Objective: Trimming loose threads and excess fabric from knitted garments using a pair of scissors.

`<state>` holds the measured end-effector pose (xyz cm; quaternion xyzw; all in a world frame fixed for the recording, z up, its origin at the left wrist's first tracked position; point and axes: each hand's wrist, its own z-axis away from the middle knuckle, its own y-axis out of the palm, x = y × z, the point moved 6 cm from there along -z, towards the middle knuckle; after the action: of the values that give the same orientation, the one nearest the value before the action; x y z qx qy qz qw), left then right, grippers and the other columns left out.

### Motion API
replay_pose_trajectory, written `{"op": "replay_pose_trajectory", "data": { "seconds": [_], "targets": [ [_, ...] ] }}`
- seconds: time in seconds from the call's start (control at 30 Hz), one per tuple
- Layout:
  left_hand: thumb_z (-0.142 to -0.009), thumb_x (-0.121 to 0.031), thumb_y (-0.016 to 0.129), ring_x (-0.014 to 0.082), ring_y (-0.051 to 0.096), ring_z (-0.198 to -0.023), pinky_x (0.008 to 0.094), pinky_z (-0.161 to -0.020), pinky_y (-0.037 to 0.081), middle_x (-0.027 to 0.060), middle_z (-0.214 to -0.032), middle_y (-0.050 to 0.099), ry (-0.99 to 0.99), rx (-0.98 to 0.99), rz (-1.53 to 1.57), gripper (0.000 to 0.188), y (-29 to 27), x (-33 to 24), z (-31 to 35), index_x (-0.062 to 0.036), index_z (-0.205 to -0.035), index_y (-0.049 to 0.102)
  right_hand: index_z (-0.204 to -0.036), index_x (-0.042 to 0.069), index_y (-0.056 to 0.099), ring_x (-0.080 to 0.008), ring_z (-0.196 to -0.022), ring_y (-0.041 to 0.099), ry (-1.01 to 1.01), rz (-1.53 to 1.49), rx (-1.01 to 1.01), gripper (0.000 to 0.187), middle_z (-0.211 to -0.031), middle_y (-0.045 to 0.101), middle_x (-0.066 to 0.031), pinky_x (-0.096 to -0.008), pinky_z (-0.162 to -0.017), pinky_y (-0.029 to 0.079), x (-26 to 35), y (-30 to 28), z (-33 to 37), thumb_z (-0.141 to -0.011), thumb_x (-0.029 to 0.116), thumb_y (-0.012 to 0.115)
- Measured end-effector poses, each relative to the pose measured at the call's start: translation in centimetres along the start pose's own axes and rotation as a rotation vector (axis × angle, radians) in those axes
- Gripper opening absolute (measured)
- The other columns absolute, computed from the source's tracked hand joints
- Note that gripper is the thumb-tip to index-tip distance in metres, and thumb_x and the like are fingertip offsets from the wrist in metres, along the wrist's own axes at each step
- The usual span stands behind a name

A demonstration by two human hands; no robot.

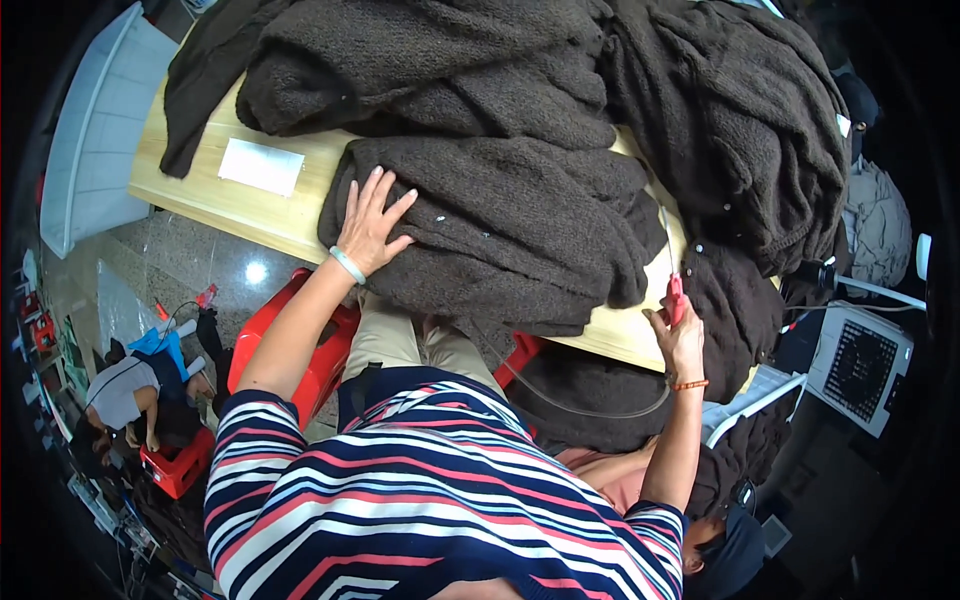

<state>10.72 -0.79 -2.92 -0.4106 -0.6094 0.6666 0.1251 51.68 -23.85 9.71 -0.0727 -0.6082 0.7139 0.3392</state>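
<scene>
Dark brown knitted garment [510, 220] of thick, fuzzy yarn lies folded on the pale wood-topped table [305, 222], just in front of the person in the striped top [420, 480], its near edge reaching over the table's rim; a few small pale specks show on its upper face, too small for me to name. The hands are well apart; the left hand [372, 232] rests palm down on the garment's left part, fingers spread, gripping nothing that I can see; the right hand [683, 340], beyond the garment's right end, is curled round a red-handled tool [676, 295] with a thin metal end pointing away from the body, clear of the folded cloth. To my eye the step in hand is steadying the piece with the tool at the ready; a next move on it would call for bringing that tip across to the chosen spot while the left hand keeps the knit flat, minding not to snag the yarn. Farther off lie a white rectangular sheet [261, 167], beside the garment, and large dark brown knit heaps [430, 70] across the table's far side.
</scene>
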Motion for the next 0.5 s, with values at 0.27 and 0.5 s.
{"op": "replay_pose_trajectory", "data": {
  "seconds": [0.27,0.5],
  "targets": [
    [-0.080,-0.008,0.076,0.0176,0.060,-0.100,0.0294,-0.082,0.052,0.0124,-0.123,0.056,-0.581,-0.272,0.733,0.060,1.0,5.7,1.3,-0.0045,-0.135,0.050,-0.095,0.007,0.058,-0.0359,-0.080,0.060,-0.295,0.129,0.209,0.025,-0.079,0.061,-0.0160,-0.0450,-0.075,0.043,8.1,4.7,0.6,-0.080,0.020,0.073],
    [-0.082,0.002,0.067,0.0175,0.060,-0.104,0.0280,-0.093,0.047,0.0137,-0.118,0.062,-0.536,-0.579,0.853,0.049,-0.7,7.7,-0.9,0.0015,-0.129,0.052,-0.093,0.006,0.056,-0.0345,-0.080,0.059,-0.483,0.144,0.349,0.023,-0.077,0.059,-0.0153,-0.0433,-0.074,0.041,13.4,6.0,1.3,-0.081,0.019,0.071]
  ]
}}
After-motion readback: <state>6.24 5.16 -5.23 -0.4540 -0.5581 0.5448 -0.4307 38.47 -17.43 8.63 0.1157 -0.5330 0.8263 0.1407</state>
